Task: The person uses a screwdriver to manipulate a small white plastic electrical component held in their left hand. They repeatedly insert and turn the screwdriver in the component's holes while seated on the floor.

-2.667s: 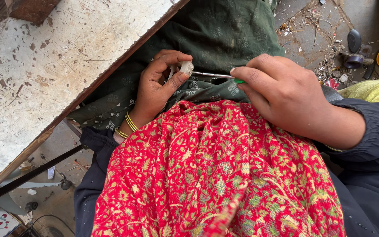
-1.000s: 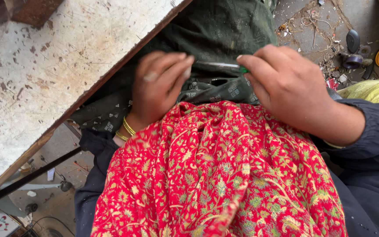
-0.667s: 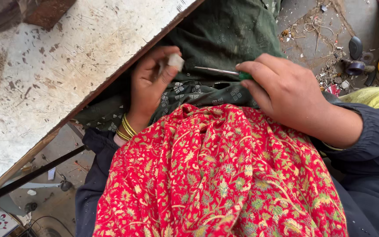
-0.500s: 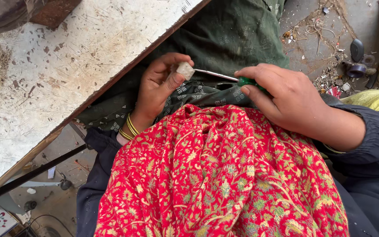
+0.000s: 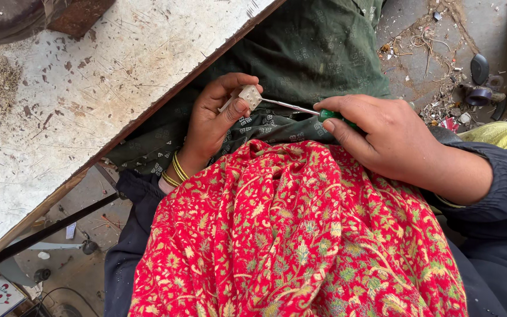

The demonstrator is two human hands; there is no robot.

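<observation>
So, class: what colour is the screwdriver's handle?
Green, on the screwdriver in the right hand; head view.

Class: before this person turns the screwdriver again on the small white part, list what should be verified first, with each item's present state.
1. Left hand pinches the small white part: ok.
2. Right hand grips the green screwdriver handle: ok.
3. Screwdriver shaft reaches the part: ok.
4. Tip seated in a screw: cannot tell.
5. Red floral cloth clear of the tool: ok.
6. Part braced on the worktable: not ok, held in air.
</observation>
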